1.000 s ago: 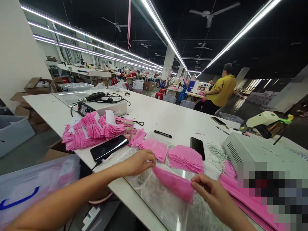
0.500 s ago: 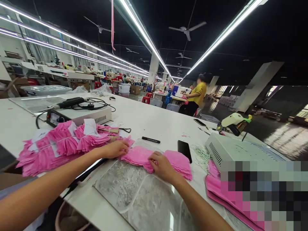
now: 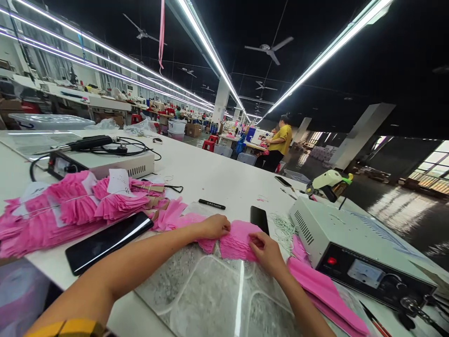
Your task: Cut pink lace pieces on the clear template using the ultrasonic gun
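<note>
A stack of pink fabric pieces lies on a clear patterned sheet on the table. My left hand reaches across to the stack's left edge, fingers bent together on the fabric. At the right edge, my right hand pinches the layers between thumb and fingers. Partly hidden under my left wrist is a second pink stack. Loose pink strips sit left of it. How many layers each hand grips cannot be seen.
Tied pink bundles with paper labels lie left, near a large black phone. A marker and another phone are beyond the stacks. Grey machine boxes flank the workspace. A person in yellow stands farther off.
My left hand has moved right, from the left end of the first stack to the second stack. My right hand has shifted from between the stacks to the second stack's right edge.
</note>
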`<control>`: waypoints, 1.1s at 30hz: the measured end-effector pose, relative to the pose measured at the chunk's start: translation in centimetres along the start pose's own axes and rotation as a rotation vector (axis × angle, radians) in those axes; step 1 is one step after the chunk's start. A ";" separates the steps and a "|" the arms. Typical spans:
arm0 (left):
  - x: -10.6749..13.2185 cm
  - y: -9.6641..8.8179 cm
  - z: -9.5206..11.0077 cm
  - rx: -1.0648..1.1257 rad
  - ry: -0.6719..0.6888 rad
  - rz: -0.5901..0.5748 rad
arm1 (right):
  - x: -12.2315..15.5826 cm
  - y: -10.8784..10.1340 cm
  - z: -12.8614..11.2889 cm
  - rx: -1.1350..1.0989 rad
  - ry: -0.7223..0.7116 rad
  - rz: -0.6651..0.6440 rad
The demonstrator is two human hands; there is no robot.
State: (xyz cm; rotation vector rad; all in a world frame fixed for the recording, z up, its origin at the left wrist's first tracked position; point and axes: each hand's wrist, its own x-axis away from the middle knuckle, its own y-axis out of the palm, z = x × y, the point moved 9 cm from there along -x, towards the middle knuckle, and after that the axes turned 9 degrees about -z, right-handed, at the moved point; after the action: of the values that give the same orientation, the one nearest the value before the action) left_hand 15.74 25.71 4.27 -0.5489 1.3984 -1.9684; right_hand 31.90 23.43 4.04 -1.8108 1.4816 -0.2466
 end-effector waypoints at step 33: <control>11.5 -1.1 7.0 -0.047 0.153 -0.185 | 7.9 3.0 -9.4 0.093 -0.091 -0.420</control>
State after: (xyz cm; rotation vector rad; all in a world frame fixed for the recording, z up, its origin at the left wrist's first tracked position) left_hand 12.04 13.10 7.31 -0.5766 1.5381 -2.1681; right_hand 26.52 12.18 6.06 -2.0135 0.9991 -0.4251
